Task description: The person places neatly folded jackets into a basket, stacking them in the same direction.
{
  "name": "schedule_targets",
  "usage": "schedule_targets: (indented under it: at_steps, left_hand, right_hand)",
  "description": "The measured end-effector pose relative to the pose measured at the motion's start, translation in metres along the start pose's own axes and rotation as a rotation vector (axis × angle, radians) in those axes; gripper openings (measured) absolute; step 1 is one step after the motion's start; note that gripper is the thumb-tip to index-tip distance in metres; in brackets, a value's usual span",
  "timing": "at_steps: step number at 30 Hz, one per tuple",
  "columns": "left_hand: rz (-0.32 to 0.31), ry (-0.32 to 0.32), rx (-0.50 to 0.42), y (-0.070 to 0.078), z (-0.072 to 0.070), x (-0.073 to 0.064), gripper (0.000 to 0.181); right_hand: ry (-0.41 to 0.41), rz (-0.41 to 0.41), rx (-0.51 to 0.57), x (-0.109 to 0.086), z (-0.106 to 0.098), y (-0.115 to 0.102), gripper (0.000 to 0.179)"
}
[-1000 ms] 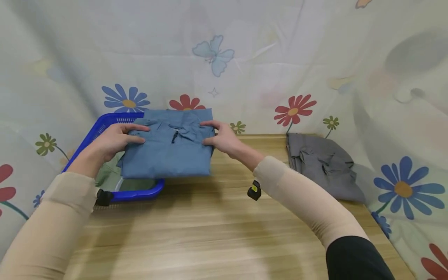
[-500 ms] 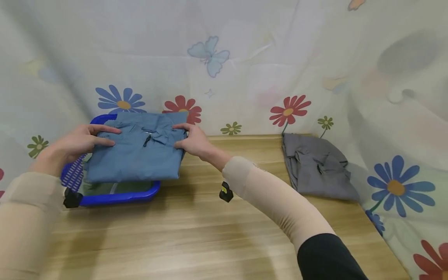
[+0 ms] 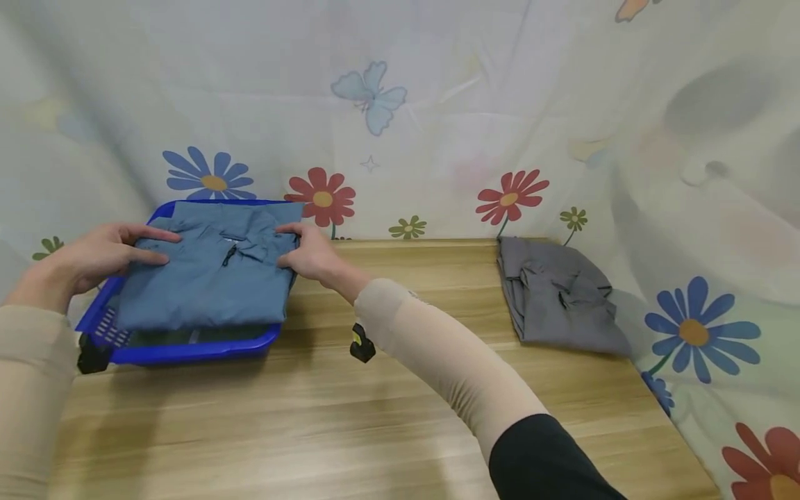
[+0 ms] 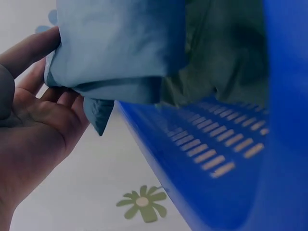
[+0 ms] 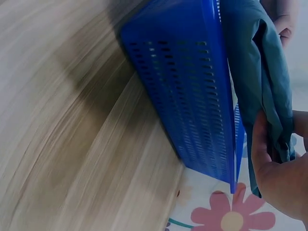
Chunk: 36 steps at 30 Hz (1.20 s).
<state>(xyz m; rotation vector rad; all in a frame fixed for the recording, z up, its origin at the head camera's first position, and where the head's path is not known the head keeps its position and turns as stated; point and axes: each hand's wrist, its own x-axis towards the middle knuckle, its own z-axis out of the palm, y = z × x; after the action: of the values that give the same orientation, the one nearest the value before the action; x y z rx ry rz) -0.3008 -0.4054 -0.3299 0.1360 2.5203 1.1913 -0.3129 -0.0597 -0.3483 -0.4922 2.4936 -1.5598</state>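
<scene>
A folded blue jacket (image 3: 206, 288) with a dark zipper pull lies level over the top of the blue plastic basket (image 3: 187, 353). My left hand (image 3: 103, 257) grips its left edge, thumb and finger on top and other fingers curled beneath, as the left wrist view shows. On the opposite edge, my right hand (image 3: 312, 255) pinches the folded layers (image 5: 269, 91) between thumb and fingers. Below the jacket, a green garment (image 4: 221, 53) fills part of the basket. The right wrist view has the jacket right at the basket's rim.
A folded grey garment (image 3: 562, 298) lies at the right side of the wooden table (image 3: 387, 417). Behind the table hangs a flower-print curtain (image 3: 437, 139), which also runs along both sides. The basket stands at the table's back left.
Both hands have carried the blue jacket left and slightly down, from partly beside the basket to over it. The grey garment has stayed where it lies; the head view has shifted slightly.
</scene>
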Motion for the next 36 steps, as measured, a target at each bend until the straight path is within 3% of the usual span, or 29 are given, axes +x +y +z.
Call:
schedule_targets:
  at_steps: [9,16,19,23,27,36]
  left_hand:
    - [-0.012,0.032,0.038,-0.013,-0.005,-0.005,0.066]
    - [-0.016,0.053,0.058,-0.015,-0.006,-0.006,0.067]
    - [-0.02,0.059,0.054,-0.014,-0.006,-0.007,0.076]
    - [-0.031,0.148,0.036,-0.013,-0.005,-0.009,0.095]
    - [-0.034,0.216,0.029,-0.011,-0.004,-0.009,0.104]
    - [-0.035,0.159,0.018,-0.006,0.001,-0.006,0.095]
  right_hand:
    - [0.006,-0.032,-0.051,0.004,0.013,-0.007,0.055]
    - [0.029,-0.037,-0.054,0.008,0.02,-0.005,0.056]
    - [0.04,-0.011,-0.09,0.009,0.019,-0.003,0.061]
    - [0.061,0.03,-0.162,0.009,0.014,0.0,0.069]
    - [0.085,0.038,-0.161,0.008,0.004,0.006,0.069]
    - [0.047,0.028,-0.143,0.004,-0.008,0.017,0.063]
